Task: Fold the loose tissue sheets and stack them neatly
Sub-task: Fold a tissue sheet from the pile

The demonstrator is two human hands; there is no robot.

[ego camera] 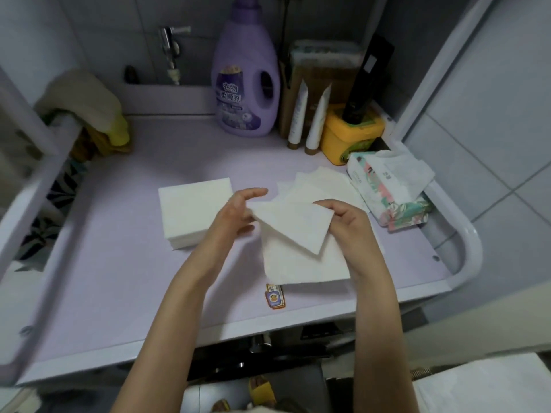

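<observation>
head view, looking steeply down, close over purple countertop [119, 278]

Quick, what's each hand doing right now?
Left hand: pinches the left corner of the tissue sheet.
Right hand: pinches the right corner of the same sheet.

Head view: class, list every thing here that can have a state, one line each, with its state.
tissue sheet, partly folded, one flap turned over
left hand, pinches the sheet's left corner
right hand, pinches its right corner
folded stack, squared, lying flat
loose sheets, unfolded, fanned
tissue pack, open, a sheet sticking out
purple bottle, upright, capped
</observation>
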